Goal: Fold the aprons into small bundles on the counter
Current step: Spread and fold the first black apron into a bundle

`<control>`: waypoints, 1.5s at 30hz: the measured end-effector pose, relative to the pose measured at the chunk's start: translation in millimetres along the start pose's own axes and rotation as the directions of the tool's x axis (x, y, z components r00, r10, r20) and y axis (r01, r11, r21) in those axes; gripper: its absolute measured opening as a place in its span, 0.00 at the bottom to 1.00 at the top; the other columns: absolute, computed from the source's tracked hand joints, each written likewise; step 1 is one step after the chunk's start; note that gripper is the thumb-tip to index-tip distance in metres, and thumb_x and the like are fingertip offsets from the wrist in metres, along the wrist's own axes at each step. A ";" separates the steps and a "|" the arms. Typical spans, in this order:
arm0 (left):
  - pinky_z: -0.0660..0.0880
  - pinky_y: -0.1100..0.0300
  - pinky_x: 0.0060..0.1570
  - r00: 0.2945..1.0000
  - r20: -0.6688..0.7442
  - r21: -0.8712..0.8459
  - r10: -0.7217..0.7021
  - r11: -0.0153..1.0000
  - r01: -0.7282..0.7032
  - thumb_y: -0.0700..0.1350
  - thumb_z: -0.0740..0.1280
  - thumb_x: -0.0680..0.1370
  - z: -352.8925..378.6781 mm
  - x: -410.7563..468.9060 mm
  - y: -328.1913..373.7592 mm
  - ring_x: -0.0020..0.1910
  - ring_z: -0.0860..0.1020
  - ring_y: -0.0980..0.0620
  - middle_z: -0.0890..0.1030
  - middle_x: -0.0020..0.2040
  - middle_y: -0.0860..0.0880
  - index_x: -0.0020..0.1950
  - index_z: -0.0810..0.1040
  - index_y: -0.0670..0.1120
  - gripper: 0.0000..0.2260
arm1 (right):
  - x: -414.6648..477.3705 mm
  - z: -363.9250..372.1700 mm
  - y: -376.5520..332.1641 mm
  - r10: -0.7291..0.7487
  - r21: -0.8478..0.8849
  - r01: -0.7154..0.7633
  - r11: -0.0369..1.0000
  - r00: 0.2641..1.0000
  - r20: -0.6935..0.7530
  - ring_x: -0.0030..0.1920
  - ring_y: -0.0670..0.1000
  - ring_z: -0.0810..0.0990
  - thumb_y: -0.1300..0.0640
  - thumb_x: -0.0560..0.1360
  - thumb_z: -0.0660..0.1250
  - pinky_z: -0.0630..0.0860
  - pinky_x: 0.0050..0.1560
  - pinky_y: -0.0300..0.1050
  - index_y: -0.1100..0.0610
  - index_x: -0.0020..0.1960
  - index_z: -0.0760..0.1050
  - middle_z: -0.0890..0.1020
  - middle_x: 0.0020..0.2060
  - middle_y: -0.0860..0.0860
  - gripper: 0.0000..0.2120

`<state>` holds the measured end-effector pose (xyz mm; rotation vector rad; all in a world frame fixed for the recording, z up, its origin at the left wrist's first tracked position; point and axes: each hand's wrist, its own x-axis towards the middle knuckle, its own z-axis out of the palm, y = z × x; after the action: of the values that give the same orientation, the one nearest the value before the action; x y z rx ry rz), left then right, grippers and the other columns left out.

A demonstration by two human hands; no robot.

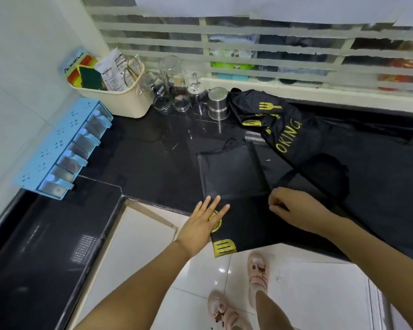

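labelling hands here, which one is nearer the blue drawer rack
Left. The left hand lies flat on the apron at the counter edge, to the right of the blue drawer rack; the right hand pinches the apron farther right still.

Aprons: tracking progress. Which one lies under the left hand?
The flat apron overhanging the counter edge, left hand pressing it; the lettered apron lies crumpled behind.

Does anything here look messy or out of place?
Mildly. The apron under the left hand overhangs the counter edge, and a second apron lies crumpled, unfolded, beside the steel canister. Nothing looks spilled or broken.
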<state>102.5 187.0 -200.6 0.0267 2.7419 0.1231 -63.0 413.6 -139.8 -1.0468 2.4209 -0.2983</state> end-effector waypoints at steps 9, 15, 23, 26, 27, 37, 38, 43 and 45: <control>0.47 0.61 0.74 0.999 0.047 -0.386 0.028 0.922 -0.008 0.34 0.59 0.79 -25.9 13.1 -19.8 0.77 0.46 0.54 0.51 0.78 0.53 0.76 0.59 0.57 0.29 | 31.7 -12.0 31.7 -0.197 -0.171 0.311 0.935 0.855 0.480 0.76 0.47 0.39 0.64 0.71 0.70 0.41 0.74 0.45 0.40 0.75 0.35 0.41 0.76 0.39 0.52; 0.69 0.59 0.51 0.917 0.255 -0.763 -0.306 0.519 0.385 0.55 0.60 0.80 -69.0 49.6 -42.3 0.51 0.78 0.47 0.81 0.49 0.45 0.52 0.79 0.45 0.15 | 39.5 -23.8 26.5 -0.047 0.199 -0.017 0.980 0.949 0.311 0.71 0.45 0.60 0.45 0.63 0.79 0.57 0.67 0.36 0.47 0.74 0.60 0.62 0.69 0.42 0.45; 0.74 0.50 0.60 0.838 0.329 -0.838 -0.437 0.275 0.472 0.55 0.62 0.80 -73.7 83.4 -59.9 0.43 0.80 0.48 0.82 0.39 0.47 0.41 0.80 0.44 0.17 | 88.3 -21.7 14.2 0.137 0.420 -0.153 0.895 0.988 0.067 0.62 0.51 0.75 0.50 0.80 0.62 0.70 0.57 0.39 0.57 0.67 0.73 0.77 0.63 0.51 0.19; 0.77 0.51 0.55 0.810 0.335 -0.845 -0.482 0.227 0.484 0.54 0.63 0.79 -72.3 88.3 -58.0 0.38 0.79 0.49 0.80 0.36 0.48 0.40 0.77 0.44 0.15 | 104.3 -16.9 11.6 0.212 0.416 -0.218 0.883 0.975 0.061 0.61 0.55 0.75 0.49 0.82 0.56 0.70 0.56 0.42 0.60 0.66 0.71 0.77 0.62 0.54 0.19; 0.78 0.50 0.54 0.794 0.346 -0.846 -0.500 0.199 0.494 0.53 0.64 0.80 -71.4 91.6 -58.0 0.36 0.78 0.48 0.79 0.35 0.48 0.40 0.75 0.43 0.15 | 109.3 -18.3 11.1 0.232 0.415 -0.237 0.878 0.971 0.064 0.62 0.55 0.74 0.50 0.82 0.55 0.69 0.56 0.43 0.61 0.67 0.70 0.76 0.62 0.55 0.19; 0.69 0.53 0.64 0.773 -0.277 -0.534 -0.571 0.760 0.370 0.36 0.66 0.73 -71.2 97.5 -31.7 0.68 0.67 0.42 0.66 0.70 0.40 0.74 0.59 0.38 0.31 | 134.6 -12.2 10.3 0.335 0.275 -0.346 0.897 0.938 0.087 0.59 0.57 0.76 0.47 0.81 0.58 0.73 0.57 0.49 0.61 0.64 0.73 0.78 0.59 0.57 0.20; 0.62 0.52 0.71 0.814 -0.368 -0.428 -0.449 0.859 0.280 0.38 0.66 0.74 -68.0 98.0 -26.7 0.74 0.60 0.43 0.59 0.75 0.42 0.77 0.55 0.40 0.34 | 134.9 -12.6 9.3 0.332 0.261 -0.346 0.901 0.938 0.097 0.60 0.57 0.75 0.47 0.81 0.58 0.73 0.58 0.49 0.61 0.66 0.72 0.77 0.60 0.57 0.21; 0.32 0.45 0.71 0.967 -0.084 -0.212 -0.241 0.952 0.219 0.66 0.35 0.76 -45.3 106.9 -23.2 0.72 0.28 0.50 0.29 0.74 0.54 0.74 0.33 0.59 0.28 | 133.1 -17.1 9.3 0.318 0.331 -0.361 0.872 0.931 0.177 0.70 0.56 0.67 0.49 0.80 0.61 0.65 0.67 0.44 0.61 0.74 0.62 0.68 0.72 0.57 0.27; 0.29 0.46 0.69 0.968 -0.078 -0.230 -0.239 0.949 0.216 0.68 0.32 0.73 -37.6 109.2 -24.1 0.73 0.29 0.50 0.30 0.74 0.55 0.73 0.33 0.62 0.29 | 132.1 -16.9 10.5 0.334 0.316 -0.380 0.869 0.923 0.192 0.69 0.56 0.69 0.49 0.79 0.62 0.66 0.66 0.44 0.63 0.73 0.63 0.69 0.70 0.57 0.27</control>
<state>-12.8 163.8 -210.3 -0.3675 2.7942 0.3713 -156.2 324.4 -174.6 -0.4345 2.2731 -0.4891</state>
